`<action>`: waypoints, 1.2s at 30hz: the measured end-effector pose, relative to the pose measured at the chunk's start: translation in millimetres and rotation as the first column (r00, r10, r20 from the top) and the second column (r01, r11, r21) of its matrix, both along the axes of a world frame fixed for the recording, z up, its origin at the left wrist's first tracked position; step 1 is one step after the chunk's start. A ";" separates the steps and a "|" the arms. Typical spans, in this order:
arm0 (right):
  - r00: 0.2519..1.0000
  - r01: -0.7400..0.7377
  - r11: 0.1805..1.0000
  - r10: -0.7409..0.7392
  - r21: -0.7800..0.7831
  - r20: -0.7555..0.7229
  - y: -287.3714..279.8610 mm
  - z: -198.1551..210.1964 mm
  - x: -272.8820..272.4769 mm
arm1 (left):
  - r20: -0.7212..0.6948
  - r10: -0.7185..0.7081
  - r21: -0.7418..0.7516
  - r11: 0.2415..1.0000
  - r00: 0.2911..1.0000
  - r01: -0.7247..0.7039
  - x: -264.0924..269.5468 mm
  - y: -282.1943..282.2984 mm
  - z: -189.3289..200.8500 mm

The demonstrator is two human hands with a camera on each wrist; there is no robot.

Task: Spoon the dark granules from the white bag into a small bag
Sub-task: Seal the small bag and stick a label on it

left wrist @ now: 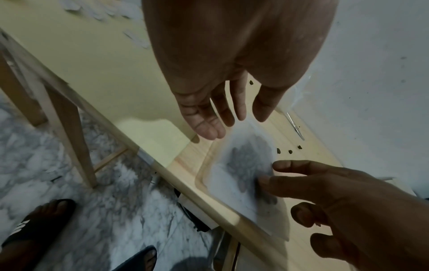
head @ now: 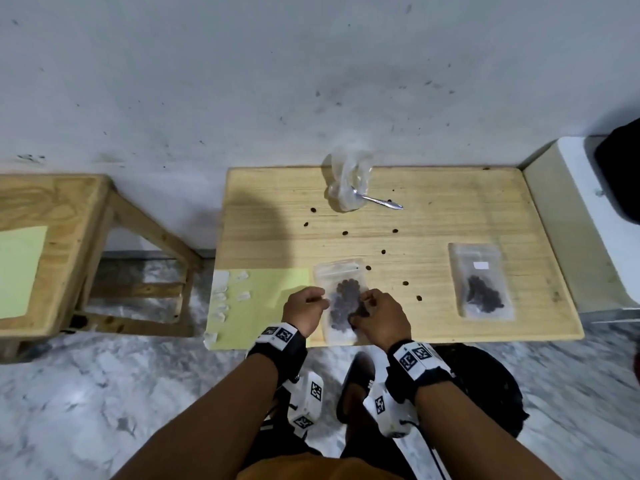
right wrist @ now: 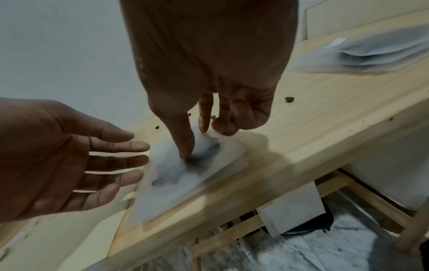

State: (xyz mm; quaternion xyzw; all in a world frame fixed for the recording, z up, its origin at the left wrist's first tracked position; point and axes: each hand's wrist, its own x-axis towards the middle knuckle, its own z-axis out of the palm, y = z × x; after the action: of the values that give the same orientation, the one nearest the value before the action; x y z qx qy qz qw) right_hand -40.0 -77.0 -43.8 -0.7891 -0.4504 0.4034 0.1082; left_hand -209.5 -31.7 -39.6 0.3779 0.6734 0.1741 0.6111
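Observation:
A small clear zip bag [head: 341, 299] [left wrist: 232, 183] [right wrist: 167, 176] with dark granules inside lies flat at the wooden table's [head: 433, 220] front edge. My right hand [head: 367, 303] [right wrist: 197, 139] presses its thumb down on the granules through the bag, and its forefinger touches the bag farther back. My left hand [head: 320, 301] [left wrist: 218, 124] hovers at the bag's left edge with fingers straight and holds nothing. The thin white plastic bag [head: 349, 181] stands crumpled at the back of the table. The metal spoon [head: 379, 201] [left wrist: 294, 126] lies with its bowl in that bag's mouth.
A second small bag [head: 479, 282] with granules lies at the right. Several loose granules [head: 346, 233] dot the tabletop. A pale green sheet [head: 263, 306] with several empty little bags [head: 221, 299] covers the front left corner. A wooden stool [head: 52, 209] stands left, a white unit [head: 588, 220] right.

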 end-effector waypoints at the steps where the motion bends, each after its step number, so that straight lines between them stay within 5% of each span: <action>1: 1.000 0.008 1.000 -0.008 0.006 -0.002 -0.4 -0.3 -0.3 | 0.002 0.013 -0.006 1.000 1.000 -0.013 -0.6 -0.3 -1.0; 12: 0.987 0.144 0.983 -0.135 0.113 -0.083 0.1 6.7 -5.1 | 0.089 0.179 -0.061 0.983 0.980 -0.174 -2.8 -3.4 -0.9; 17: 0.978 0.155 0.962 -0.117 0.226 -0.171 17.1 15.1 -25.0 | 0.181 0.178 0.039 0.981 0.967 -0.188 -11.7 4.1 16.8; 25: 0.915 0.131 0.955 -0.013 0.265 -0.404 58.8 25.9 -102.7 | 0.184 0.351 0.180 0.906 0.918 -0.383 -94.9 31.4 19.0; 36: 0.977 -0.168 0.984 0.174 0.059 -0.120 77.9 -13.6 -176.6 | 0.146 0.534 0.180 0.814 0.833 -0.553 -220.0 50.5 7.6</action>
State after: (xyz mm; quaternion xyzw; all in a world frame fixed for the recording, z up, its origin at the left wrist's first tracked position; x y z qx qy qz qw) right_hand -216.5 0.8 -57.4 -0.7178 -0.5187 0.4487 0.1202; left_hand -429.5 18.7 -32.0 0.2256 0.7026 0.4297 0.5205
